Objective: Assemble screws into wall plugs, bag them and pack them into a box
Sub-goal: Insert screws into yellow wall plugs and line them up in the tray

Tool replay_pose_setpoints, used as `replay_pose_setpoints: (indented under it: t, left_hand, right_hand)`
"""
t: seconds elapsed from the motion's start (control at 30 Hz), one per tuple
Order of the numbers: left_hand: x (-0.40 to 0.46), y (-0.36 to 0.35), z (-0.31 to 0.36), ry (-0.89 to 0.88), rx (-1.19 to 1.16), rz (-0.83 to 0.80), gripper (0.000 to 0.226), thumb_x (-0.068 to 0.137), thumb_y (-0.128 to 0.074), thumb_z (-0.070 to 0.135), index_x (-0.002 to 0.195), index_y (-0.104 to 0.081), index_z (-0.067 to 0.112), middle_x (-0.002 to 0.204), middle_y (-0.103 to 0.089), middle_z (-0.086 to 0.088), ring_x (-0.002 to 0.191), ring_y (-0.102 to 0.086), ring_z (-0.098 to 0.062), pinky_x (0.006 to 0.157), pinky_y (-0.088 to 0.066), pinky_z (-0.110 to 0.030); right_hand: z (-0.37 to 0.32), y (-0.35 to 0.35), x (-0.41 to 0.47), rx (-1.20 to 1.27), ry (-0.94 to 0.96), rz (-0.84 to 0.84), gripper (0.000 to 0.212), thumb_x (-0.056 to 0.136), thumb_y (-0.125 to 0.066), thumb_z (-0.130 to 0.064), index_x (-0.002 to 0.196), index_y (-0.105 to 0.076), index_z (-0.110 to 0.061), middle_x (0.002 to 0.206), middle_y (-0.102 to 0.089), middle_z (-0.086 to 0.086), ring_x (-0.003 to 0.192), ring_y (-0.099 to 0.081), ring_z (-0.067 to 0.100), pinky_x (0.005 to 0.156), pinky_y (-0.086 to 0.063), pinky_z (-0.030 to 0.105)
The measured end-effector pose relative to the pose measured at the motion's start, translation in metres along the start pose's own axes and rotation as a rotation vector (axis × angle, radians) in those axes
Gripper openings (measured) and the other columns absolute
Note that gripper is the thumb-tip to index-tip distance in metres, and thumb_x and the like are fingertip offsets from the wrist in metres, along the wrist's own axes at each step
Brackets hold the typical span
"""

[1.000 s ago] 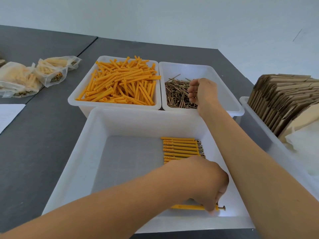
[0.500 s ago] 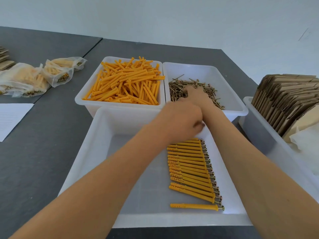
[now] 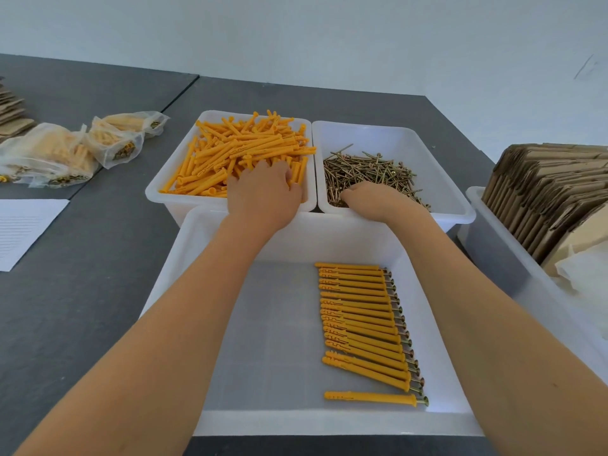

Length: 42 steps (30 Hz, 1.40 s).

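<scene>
On the grey table, far left tub: my left hand (image 3: 265, 195) lies palm down on the heap of orange wall plugs (image 3: 243, 153) in their white plug tub (image 3: 154, 195), fingers bent down into the pile; whether they have closed round a plug I cannot tell, since the back of the hand hides them.
Far right tub: my right hand (image 3: 371, 199) reaches into the white screw tub (image 3: 460, 205), its fingertips buried at the near edge of the loose screws (image 3: 368, 169); the fingers curl downward, but the view does not show if a screw is pinched.
Near tub: the large white tray (image 3: 184, 258) in front of me sits just before the two tubs, and both my forearms cross above it.
Finished pieces: a row of assembled plugs (image 3: 358, 317) lies along the right part of the tray floor, side by side, screw heads pointing right; one single assembled plug (image 3: 371, 398) lies apart from the row, nearest me.
Left of the tubs: clear filled bags (image 3: 49, 156) holding plugs and screws rest on the table, with a lined paper sheet (image 3: 23, 225) nearer me.
Right edge: a white bin (image 3: 493, 238) holds flat cardboard boxes (image 3: 546, 185) standing on edge, with white crumpled material (image 3: 585, 268) at the near end.
</scene>
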<state>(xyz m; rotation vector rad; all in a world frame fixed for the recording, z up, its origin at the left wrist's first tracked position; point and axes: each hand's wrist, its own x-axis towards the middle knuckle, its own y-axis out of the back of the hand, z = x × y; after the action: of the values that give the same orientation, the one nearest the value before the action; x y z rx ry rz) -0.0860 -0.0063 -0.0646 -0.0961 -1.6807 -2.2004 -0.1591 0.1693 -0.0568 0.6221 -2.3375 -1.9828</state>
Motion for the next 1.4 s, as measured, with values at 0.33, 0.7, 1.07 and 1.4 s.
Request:
replay_pose_setpoints:
  t: [0.33,0.7,1.07,1.4]
  left_hand:
    - [0.001,-0.002,-0.003,-0.076,-0.07,-0.03,0.029,0.097,-0.035,0.023,0.099,-0.06,0.038,0.091,-0.062,0.006,0.092,-0.053,-0.021,0.093,-0.032,-0.043]
    - [-0.009,-0.003,0.007,-0.142,-0.156,0.294,0.024,0.1,-0.042,0.025,0.117,-0.058,0.03,0.107,-0.065,0.011,0.102,-0.055,-0.02,0.092,-0.033,-0.041]
    - [-0.013,-0.001,0.011,-0.228,-0.118,0.394,0.023,0.103,-0.044,0.033,0.109,-0.062,0.021,0.097,-0.056,0.003,0.094,-0.049,-0.017,0.055,-0.028,-0.026]
    - [-0.013,0.001,0.013,-0.328,-0.115,0.357,0.02,0.101,-0.048,0.032,0.097,-0.063,0.02,0.093,-0.062,0.006,0.091,-0.046,-0.017,0.052,-0.027,-0.028]
  right_hand:
    - [0.002,-0.01,-0.008,0.336,0.064,0.507,0.026,0.096,-0.042,-0.019,0.073,-0.048,-0.011,0.066,-0.047,0.002,0.058,-0.039,0.016,0.054,-0.033,0.03]
    - [-0.005,0.0,-0.016,0.506,0.127,0.739,0.037,0.079,-0.046,0.016,0.096,-0.067,-0.01,0.101,-0.061,0.011,0.079,-0.051,0.012,0.064,-0.035,0.006]
    - [-0.021,0.002,-0.026,0.796,0.113,0.862,0.018,0.095,-0.05,-0.003,0.107,-0.058,-0.014,0.084,-0.06,-0.006,0.061,-0.051,0.0,0.058,-0.039,0.007]
    - [-0.041,0.008,-0.039,1.426,0.197,0.758,0.047,0.092,-0.049,0.008,0.126,-0.027,-0.016,0.091,-0.063,0.025,0.054,-0.065,0.018,0.056,-0.056,0.027]
